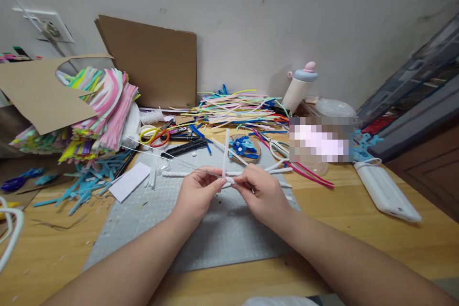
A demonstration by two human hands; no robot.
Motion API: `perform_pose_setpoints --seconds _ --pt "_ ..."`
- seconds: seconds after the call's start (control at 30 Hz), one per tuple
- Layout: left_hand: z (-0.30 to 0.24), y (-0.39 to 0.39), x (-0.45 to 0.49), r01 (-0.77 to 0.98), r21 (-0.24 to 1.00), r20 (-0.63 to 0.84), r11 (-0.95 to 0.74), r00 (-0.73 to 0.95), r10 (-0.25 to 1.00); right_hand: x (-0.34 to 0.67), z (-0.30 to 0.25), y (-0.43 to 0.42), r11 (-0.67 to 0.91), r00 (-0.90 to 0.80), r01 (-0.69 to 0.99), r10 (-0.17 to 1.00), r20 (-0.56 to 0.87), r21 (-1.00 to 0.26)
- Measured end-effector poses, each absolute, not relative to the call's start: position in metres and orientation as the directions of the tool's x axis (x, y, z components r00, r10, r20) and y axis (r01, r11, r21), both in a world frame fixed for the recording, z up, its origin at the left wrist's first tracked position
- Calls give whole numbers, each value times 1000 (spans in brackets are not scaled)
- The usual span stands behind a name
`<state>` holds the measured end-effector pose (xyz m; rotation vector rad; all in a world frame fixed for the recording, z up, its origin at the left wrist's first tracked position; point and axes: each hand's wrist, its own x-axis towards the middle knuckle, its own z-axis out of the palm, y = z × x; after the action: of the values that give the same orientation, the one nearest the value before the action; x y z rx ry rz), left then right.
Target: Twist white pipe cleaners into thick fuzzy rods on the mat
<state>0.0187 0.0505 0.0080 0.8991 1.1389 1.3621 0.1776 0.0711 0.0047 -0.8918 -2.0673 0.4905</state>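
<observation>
Over the grey cutting mat [215, 234], my left hand [198, 191] and my right hand [260, 191] meet, both pinching a white pipe cleaner [225, 153] that sticks straight up between them. The fingertips of both hands close on its lower end near the middle of the view. More white pipe cleaners [179, 173] lie flat on the mat just behind my hands. A small blue pipe-cleaner flower [244, 146] rests beyond them.
A stack of coloured pipe cleaners [103, 114] sits at the left, another loose pile [236, 105] at the back. Scissors [159, 136], black pliers [184, 147], cardboard [154, 62], a bottle [299, 87] and a white power bank [385, 191] surround the mat on the wooden table [394, 244].
</observation>
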Motion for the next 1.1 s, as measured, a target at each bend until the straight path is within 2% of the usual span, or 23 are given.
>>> perform_pose_setpoints --seconds 0.13,0.43,0.63,0.73,0.87,0.97,1.1 --pt "7 50 18 -257 965 -72 51 -74 995 179 5 70 675 -451 424 735 506 -604" --pt "5 49 17 -214 976 -53 35 -81 995 178 11 70 645 -511 478 756 408 -597" --pt "3 48 18 -225 974 -48 25 -97 994 176 7 72 524 -533 456 808 250 -720" --pt "5 48 17 -264 964 -45 8 -132 990 176 6 69 534 -490 449 818 303 -717" --pt "7 47 17 -291 957 -39 3 -117 992 178 5 68 651 -505 455 751 426 -608" --pt "7 48 18 -298 954 -53 25 -88 995 180 3 70 667 -499 487 742 447 -564" --pt "7 49 18 -325 944 -76 48 -74 994 179 1 72 659 -487 493 750 447 -568"
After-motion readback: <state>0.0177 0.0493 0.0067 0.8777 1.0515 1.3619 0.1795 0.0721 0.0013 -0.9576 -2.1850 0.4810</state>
